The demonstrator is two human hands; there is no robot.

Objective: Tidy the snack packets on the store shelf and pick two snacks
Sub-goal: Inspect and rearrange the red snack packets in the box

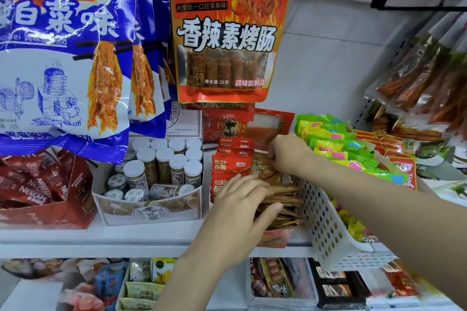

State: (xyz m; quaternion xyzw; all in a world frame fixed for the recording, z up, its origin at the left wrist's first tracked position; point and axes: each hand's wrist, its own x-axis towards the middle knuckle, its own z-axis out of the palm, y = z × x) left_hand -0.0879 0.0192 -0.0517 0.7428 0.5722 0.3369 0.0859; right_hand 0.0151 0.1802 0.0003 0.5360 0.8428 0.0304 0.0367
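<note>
Left hand (242,206) presses flat on brown packets (283,199); right hand (288,153) pinches one beside basket (328,230).

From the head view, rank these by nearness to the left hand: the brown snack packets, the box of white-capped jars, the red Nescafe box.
1. Brown snack packets: under the left hand, touching it.
2. Box of white-capped jars: to its left on the shelf.
3. Red Nescafe box: far left, beyond the jars.

The blue hanging packet (60,58) is cut off by the left and top edges. The brown packets (280,199) are partly hidden by both hands. The lower shelf's goods (141,288) are blurred.
</note>
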